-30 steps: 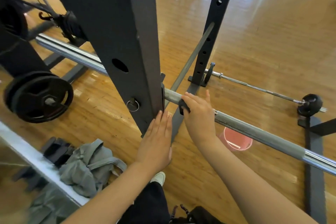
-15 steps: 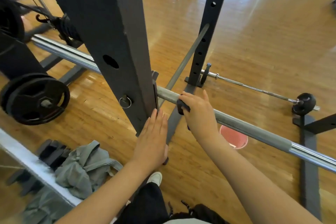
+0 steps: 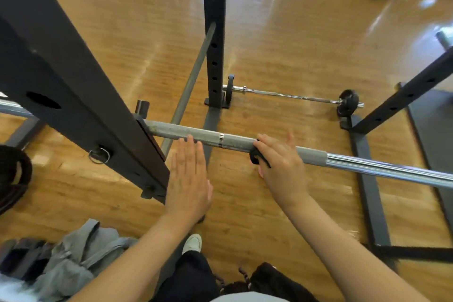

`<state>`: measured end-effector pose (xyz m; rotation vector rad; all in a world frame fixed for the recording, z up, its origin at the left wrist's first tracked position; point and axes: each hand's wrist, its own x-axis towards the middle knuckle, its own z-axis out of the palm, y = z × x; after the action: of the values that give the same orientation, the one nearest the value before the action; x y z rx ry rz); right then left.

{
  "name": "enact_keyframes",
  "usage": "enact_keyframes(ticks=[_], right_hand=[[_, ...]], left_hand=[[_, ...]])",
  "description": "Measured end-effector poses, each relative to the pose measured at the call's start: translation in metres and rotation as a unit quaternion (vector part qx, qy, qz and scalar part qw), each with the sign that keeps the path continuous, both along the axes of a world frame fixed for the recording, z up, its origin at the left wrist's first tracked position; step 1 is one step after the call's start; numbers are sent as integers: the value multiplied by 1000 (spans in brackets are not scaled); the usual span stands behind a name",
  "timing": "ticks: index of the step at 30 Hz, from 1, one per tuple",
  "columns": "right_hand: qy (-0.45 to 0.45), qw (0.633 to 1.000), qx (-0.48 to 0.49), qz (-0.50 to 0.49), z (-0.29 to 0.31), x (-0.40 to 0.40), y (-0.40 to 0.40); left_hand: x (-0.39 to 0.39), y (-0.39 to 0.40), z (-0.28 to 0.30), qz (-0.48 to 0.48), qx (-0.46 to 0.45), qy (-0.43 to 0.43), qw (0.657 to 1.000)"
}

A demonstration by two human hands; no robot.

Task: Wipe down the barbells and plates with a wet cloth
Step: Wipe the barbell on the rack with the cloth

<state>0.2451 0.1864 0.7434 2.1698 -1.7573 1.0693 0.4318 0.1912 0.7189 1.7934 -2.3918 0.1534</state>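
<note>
1. A dark rack upright [image 3: 81, 95] slants across the view just left of the left hand [image 3: 188, 184], with a ring pin [image 3: 99, 154] hanging from its side.
2. A second upright with a row of holes [image 3: 214, 32] stands on the wooden floor [image 3: 294, 32] beyond both hands, and a thin grey rod [image 3: 193, 73] leans against it, passing behind the barbell.
3. Farther off past the right hand [image 3: 282, 167], a smaller bar with small plates [image 3: 294, 95] lies on the floor.
4. A third upright [image 3: 402, 95] and its base rail [image 3: 367, 179] stand to the right of the right hand.
5. Nearer the person than the left hand, a grey garment [image 3: 81, 260] lies crumpled beside dark flat items [image 3: 19, 252]; a white shoe [image 3: 192, 243] shows below the left wrist.
6. A black weight plate [image 3: 12, 179] sits at the far left edge, well apart from both hands.
7. The barbell [image 3: 245, 141] runs from the rack upright rightward under the right hand, its grey knurled part giving way to a shiny sleeve at the right.
8. The left hand is flat, fingers straight and together, its fingertips at the near edge of the barbell; whether they touch it I cannot tell.
9. The right hand curls over the barbell and presses a dark cloth [image 3: 257, 157] against it, the cloth showing under the fingers at the hand's left side.
</note>
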Motion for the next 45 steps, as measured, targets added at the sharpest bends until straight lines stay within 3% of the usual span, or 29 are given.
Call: enact_keyframes(ticks=[5,12,19,24,28,35,41,45], right_hand=[[13,997,36,67,4,30,-20],[23,998,46,30,0,-25,9],[-11,998,-13,-58,-12,-38,20],[8,1000,-10,-16,-8,-16,5],[33,999,18,-22,-8,-52,21],[-11,994,22,-102,-10,-83,44],[14,992,14,-124,-5,-73,38],[40,997,20,-60,0,-39,20]], left_hand=[[-23,-22,14,-67,-24,12,997],[-37,-62,34,-117,-17,-91,989],[-38,-61,32,-120,-29,-92,988],[-54,-64,40,-146,-57,-87,984],[-90,-62,44,-206,-60,-92,972],[-98,-69,46,-259,58,-91,960],[-103,-81,55,-260,176,-76,946],[-101,-80,53,-272,128,-78,951]])
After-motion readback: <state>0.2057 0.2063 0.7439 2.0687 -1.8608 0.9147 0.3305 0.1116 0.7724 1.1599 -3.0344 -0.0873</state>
